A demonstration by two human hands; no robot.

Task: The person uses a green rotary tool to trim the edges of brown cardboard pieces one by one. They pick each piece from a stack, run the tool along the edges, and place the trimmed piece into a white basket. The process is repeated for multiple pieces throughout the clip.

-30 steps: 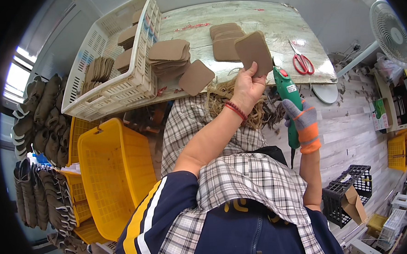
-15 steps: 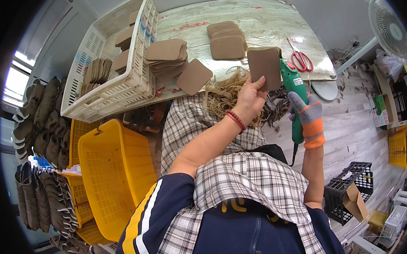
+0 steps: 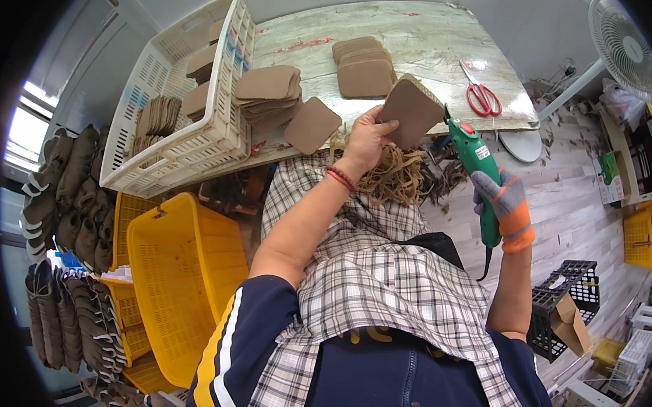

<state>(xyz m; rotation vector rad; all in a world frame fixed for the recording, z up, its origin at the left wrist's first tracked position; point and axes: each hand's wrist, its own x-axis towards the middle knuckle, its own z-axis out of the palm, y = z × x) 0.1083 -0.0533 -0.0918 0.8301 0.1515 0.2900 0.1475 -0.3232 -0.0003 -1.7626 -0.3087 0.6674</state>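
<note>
My bare left hand [image 3: 365, 141] grips a brown rounded pad [image 3: 415, 116] by its left edge. The pad is tilted, and a lighter edge shows along its upper right side. In a grey and orange glove, my right hand [image 3: 512, 207] is wrapped round a green corded power cutter [image 3: 473, 150]. Its dark tip points up, close to the pad's right corner; I cannot tell whether they touch. Tan trimmed strips [image 3: 395, 176] lie heaped on my checked apron beneath the pad. On the table, one loose pad [image 3: 312, 125] lies left of my left hand.
Pads are stacked on the table [image 3: 295, 30] at its middle [image 3: 364, 76] and left [image 3: 268, 85]. A white crate [image 3: 168, 171] holds more pads. Red-handled scissors [image 3: 484, 99] lie on the right. A yellow bin [image 3: 167, 271] stands left, a black crate [image 3: 544, 317] at lower right, a fan [image 3: 627, 44] at upper right.
My left hand and the pad have moved left, and the pad has turned to a slant. The cutter has shifted slightly right and down, its tip now showing apart from the pad's side.
</note>
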